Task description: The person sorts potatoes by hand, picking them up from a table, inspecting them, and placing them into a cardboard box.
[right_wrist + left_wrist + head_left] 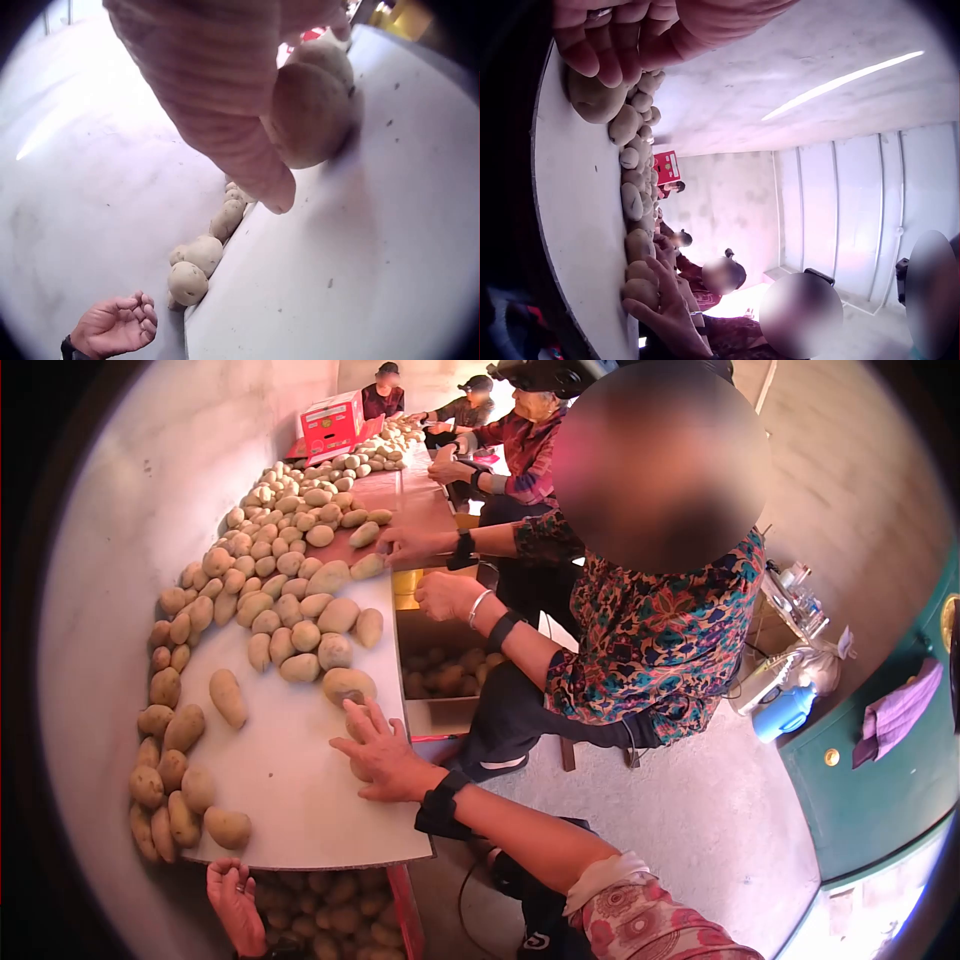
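OK, R hand (388,762) had its grip wide at a potato (347,683) on the surface (290,800); L hand (236,908) hung loosely curled, empty, just off the edge. Some spuds (340,918) sat boxed below, lots up top looked unsorted, so prob. only partway thru

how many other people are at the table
4: flowered top nearest, then red shirt, then dark top, then one at the far end by the red box; others may be hidden.
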A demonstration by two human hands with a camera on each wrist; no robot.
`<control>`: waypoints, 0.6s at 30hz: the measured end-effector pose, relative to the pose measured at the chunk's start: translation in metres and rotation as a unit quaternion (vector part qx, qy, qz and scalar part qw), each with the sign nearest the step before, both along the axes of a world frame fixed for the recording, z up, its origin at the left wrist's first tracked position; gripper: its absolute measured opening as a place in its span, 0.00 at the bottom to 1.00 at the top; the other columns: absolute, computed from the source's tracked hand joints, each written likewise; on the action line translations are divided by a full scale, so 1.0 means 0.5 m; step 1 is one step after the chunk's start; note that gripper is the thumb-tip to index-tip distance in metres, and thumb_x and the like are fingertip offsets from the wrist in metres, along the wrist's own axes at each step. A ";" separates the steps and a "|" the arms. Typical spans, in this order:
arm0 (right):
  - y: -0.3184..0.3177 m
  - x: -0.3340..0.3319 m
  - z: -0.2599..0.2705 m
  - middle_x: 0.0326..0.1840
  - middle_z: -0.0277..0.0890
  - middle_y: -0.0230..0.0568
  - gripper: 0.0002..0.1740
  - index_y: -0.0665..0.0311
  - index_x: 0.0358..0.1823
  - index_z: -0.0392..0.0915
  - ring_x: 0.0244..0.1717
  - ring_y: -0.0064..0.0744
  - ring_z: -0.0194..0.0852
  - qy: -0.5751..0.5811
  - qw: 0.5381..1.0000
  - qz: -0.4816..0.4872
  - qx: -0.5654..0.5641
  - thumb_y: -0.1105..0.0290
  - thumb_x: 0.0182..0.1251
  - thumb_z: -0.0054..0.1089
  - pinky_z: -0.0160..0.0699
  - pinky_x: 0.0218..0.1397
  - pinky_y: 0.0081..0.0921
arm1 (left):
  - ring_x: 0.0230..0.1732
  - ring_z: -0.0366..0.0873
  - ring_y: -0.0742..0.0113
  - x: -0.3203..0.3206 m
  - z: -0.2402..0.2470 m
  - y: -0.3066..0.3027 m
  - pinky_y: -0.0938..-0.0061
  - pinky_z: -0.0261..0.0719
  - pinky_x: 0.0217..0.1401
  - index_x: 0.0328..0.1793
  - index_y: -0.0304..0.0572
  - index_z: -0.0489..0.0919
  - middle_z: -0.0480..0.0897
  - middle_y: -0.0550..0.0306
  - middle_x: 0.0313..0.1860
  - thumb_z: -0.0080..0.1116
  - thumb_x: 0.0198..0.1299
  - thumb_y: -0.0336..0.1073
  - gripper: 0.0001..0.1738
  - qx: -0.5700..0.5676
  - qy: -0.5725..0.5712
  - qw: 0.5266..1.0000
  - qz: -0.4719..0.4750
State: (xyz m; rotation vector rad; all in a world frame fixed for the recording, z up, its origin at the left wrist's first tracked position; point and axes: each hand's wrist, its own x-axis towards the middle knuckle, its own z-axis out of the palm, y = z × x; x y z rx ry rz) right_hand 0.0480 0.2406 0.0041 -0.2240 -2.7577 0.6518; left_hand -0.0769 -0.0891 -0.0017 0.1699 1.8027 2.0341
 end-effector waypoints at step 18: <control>-0.019 0.007 -0.002 0.76 0.28 0.54 0.36 0.56 0.62 0.65 0.70 0.73 0.36 -0.100 0.990 -0.102 -0.019 0.66 0.46 0.65 0.61 0.56 0.71 | 0.42 0.72 0.81 -0.001 0.008 -0.040 0.82 0.67 0.46 0.45 0.51 0.71 0.75 0.70 0.42 0.51 0.61 0.32 0.07 0.036 -0.017 0.999 0.023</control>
